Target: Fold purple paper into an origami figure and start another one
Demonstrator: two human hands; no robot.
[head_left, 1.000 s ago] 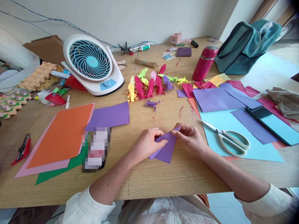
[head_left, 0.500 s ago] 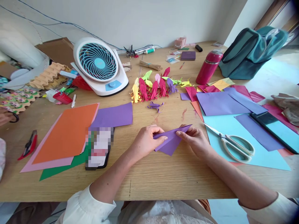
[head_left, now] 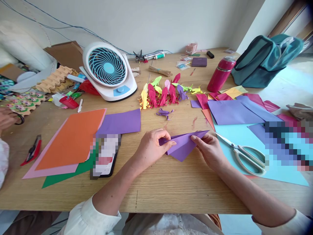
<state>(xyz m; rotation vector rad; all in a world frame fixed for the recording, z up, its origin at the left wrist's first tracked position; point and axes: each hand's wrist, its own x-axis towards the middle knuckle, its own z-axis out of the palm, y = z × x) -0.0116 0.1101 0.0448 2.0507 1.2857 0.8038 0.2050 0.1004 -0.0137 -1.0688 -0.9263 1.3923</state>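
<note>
A folded piece of purple paper (head_left: pixel 182 148) is held up between my two hands over the wooden table. My left hand (head_left: pixel 155 145) pinches its left end between thumb and fingers. At the right end, my right hand (head_left: pixel 209 147) grips it, the thumb lying on the front face and the fingers behind, partly hidden. The paper has a long, pointed shape with a corner hanging down. Beyond my hands lies a small purple folded-paper figure (head_left: pixel 165 113), with a cluster of colourful paper figures (head_left: pixel 162 94) behind it.
To the right, scissors (head_left: pixel 246 156) rest on light blue paper (head_left: pixel 225 135). Orange paper (head_left: pixel 73 138), a phone (head_left: pixel 106 155) and a red-handled cutter (head_left: pixel 33 150) lie left. Behind stand a fan (head_left: pixel 109 70), a magenta bottle (head_left: pixel 221 74) and a teal bag (head_left: pixel 261 65). Another person's hand (head_left: pixel 8 119) shows far left.
My right hand has shifted slightly right with its end of the purple paper, and the paper looks more drawn out. The whole view has moved a little.
</note>
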